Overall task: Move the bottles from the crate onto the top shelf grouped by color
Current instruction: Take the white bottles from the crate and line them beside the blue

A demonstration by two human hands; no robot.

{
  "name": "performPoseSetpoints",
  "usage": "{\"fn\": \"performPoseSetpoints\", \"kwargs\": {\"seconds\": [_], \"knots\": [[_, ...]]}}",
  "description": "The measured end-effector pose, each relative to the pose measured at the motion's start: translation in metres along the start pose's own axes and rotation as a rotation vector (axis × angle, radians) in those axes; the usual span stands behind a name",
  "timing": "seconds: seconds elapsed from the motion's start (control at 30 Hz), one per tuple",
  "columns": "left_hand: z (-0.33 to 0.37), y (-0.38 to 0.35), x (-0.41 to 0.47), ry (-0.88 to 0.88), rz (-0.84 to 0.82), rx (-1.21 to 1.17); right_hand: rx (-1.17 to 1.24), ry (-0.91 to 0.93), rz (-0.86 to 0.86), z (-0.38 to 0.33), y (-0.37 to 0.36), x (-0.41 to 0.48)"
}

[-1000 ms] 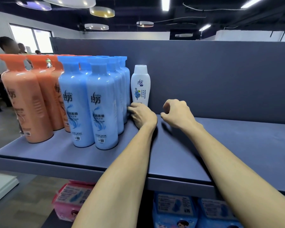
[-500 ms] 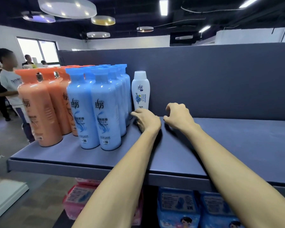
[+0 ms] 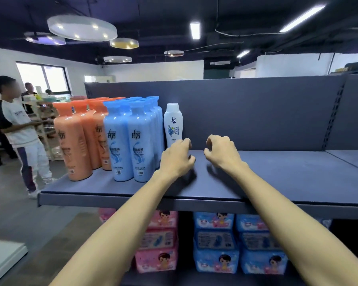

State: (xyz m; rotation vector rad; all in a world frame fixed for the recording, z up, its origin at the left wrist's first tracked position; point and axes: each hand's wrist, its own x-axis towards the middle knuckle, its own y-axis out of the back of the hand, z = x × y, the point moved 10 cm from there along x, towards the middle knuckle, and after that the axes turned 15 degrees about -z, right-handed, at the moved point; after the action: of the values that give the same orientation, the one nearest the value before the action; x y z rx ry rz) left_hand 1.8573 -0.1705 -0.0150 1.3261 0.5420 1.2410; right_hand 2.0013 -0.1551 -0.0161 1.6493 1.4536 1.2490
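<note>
Top shelf (image 3: 277, 174): orange bottles (image 3: 74, 141), blue bottles (image 3: 122, 145), white bottle (image 3: 173, 124); left hand (image 3: 176, 159), right hand (image 3: 222, 153) empty

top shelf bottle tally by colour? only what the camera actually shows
Orange bottles: 3 visible, possibly more hidden behind
Blue bottles: at least 5, rear ones overlap
White bottle: 1
Total: at least 9
</note>
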Motion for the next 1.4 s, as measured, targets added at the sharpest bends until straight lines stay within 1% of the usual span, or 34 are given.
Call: {"fn": "performPoseSetpoints", "kwargs": {"seconds": [0.3,0.47,0.6,0.7,0.77,0.83,0.9,1.0,1.13,1.4], "knots": [[0.005,0.017,-0.029,-0.096,0.001,0.027,-0.044,0.002,0.008,-0.002,0.016,-0.046],[-0.005,0.02,-0.047,-0.119,-0.014,-0.039,-0.065,0.036,0.035,-0.019,0.027,-0.069],[-0.012,0.023,-0.066,-0.139,-0.011,-0.055,-0.032,0.069,0.023,-0.028,0.028,-0.094],[-0.009,0.026,-0.085,-0.117,0.063,-0.014,0.006,0.111,0.031,-0.035,0.027,-0.117],[-0.006,0.03,-0.1,-0.103,0.119,-0.037,0.0,0.123,0.043,-0.039,0.028,-0.132],[0.003,0.03,-0.119,-0.138,0.136,-0.043,0.006,0.121,0.047,-0.04,0.027,-0.149],[0.013,0.025,-0.142,-0.208,0.153,-0.021,0.017,0.13,0.054,-0.04,0.023,-0.168],[0.022,0.007,-0.175,-0.29,0.135,-0.017,0.048,0.169,0.013,-0.04,0.002,-0.2],[0.02,-0.031,-0.203,-0.316,0.043,-0.045,0.084,0.16,-0.082,-0.024,-0.043,-0.232],[0.013,-0.135,-0.258,-0.271,-0.138,-0.074,0.15,-0.021,-0.27,0.044,-0.154,-0.289]]}}
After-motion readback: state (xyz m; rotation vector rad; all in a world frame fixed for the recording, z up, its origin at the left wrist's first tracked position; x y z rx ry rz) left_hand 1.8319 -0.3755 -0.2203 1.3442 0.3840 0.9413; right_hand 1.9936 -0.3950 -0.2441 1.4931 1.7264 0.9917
